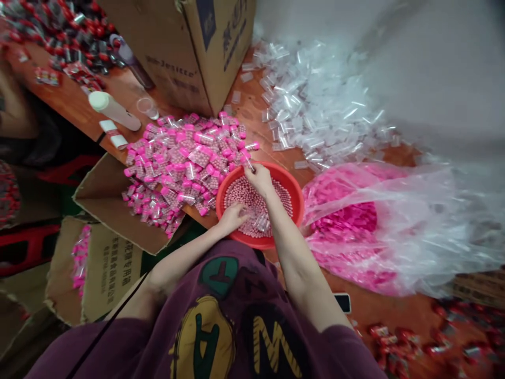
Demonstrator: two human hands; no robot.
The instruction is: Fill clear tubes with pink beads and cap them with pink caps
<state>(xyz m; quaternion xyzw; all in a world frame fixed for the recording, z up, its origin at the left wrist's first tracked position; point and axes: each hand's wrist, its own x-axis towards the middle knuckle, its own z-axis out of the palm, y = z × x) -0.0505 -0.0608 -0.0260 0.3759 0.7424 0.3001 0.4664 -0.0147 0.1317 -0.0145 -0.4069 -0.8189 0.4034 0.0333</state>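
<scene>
A red plastic bowl (300,202) of small pale pink beads (239,192) sits at the table edge in front of me. Several clear tubes (262,222) lie on the beads. Low over the bowl's left side, my left hand (233,218) has its fingers curled by the clear tubes; what they hold is hard to make out. At the far rim, my right hand (258,179) pinches a small pink-capped bottle (245,158) beside the heap of filled pink-capped bottles (189,158).
Behind stands a tall cardboard box (177,58), with a pile of empty clear tubes (315,100) to its right. A plastic bag of pink caps (347,221) lies right of the bowl. An open carton (118,195) sits below the table's left edge. Another person's arm (16,105) shows far left.
</scene>
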